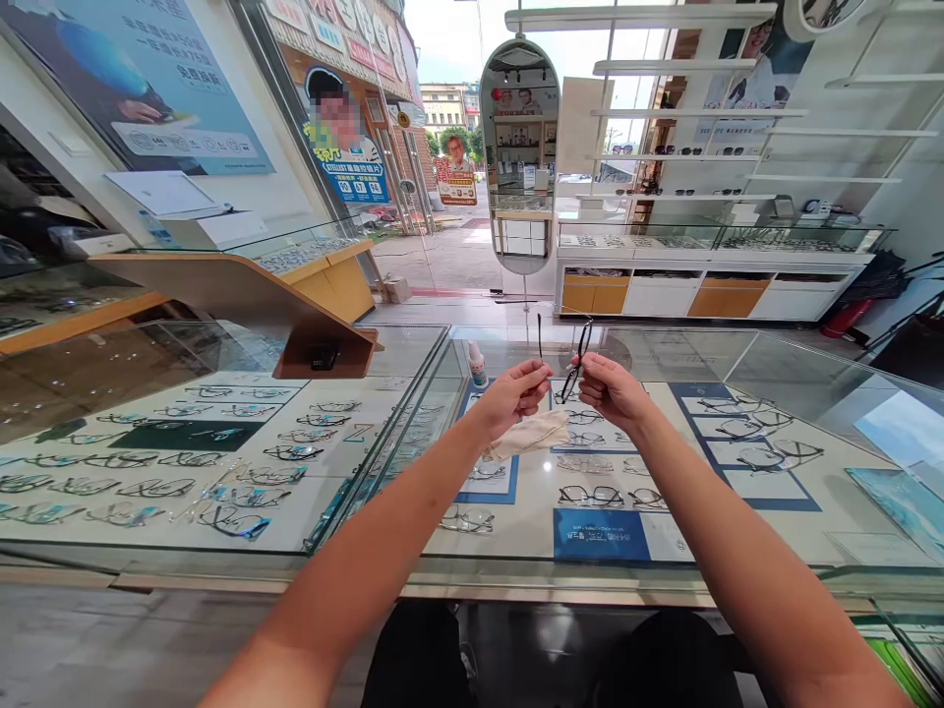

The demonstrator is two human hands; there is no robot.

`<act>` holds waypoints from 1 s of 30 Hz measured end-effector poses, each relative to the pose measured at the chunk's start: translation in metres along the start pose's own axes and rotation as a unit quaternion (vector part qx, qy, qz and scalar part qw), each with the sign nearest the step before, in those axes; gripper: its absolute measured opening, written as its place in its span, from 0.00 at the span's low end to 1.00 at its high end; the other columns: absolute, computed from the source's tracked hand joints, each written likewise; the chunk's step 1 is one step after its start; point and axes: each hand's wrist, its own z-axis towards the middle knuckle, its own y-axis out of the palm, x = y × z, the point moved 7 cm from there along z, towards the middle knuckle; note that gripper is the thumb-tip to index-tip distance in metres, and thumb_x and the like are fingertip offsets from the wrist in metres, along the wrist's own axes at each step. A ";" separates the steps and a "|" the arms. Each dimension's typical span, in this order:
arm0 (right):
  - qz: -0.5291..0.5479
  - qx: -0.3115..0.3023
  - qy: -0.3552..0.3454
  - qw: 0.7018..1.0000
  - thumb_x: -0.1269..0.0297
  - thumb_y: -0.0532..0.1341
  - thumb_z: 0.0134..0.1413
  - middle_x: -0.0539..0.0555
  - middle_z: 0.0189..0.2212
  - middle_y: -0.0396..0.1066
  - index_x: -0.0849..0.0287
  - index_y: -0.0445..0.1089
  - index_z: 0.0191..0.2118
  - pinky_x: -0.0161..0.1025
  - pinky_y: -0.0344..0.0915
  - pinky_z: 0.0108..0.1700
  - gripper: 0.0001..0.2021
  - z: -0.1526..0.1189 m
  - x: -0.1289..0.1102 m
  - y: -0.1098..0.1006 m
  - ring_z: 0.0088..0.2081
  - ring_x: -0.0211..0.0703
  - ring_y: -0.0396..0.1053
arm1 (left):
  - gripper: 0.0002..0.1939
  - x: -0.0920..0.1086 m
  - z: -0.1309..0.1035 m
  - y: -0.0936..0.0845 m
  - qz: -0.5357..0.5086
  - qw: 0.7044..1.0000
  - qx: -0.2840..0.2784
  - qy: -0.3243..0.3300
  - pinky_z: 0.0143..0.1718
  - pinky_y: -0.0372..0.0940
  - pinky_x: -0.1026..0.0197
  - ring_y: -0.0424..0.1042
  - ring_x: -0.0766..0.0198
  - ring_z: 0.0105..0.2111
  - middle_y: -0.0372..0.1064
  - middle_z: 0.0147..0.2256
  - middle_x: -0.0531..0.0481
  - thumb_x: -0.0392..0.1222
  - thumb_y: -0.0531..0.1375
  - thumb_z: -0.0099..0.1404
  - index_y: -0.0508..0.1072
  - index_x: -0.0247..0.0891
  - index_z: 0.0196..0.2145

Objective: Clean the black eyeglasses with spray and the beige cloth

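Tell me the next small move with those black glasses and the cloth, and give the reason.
Probably draw the cloth up over a lens. The black glasses are held above the glass counter by the right hand, temples pointing up, while the left hand pinches the frame and has the beige cloth hanging beneath it, not yet on a lens.

Both forearms reach forward, converging. The left hand [516,391] and right hand [609,387] are raised close together, fingers seemingly pinched shut.
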 end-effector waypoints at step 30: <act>0.069 0.150 -0.135 0.977 0.50 0.88 0.39 0.49 0.37 0.74 0.51 0.78 0.37 0.44 0.80 0.46 0.25 -0.013 -0.045 -0.023 0.40 0.42 0.72 | 0.17 0.019 0.010 -0.151 0.347 0.830 0.421 0.117 0.41 0.66 0.56 0.76 0.53 0.42 0.76 0.48 0.43 0.37 0.68 0.67 0.69 0.42 0.51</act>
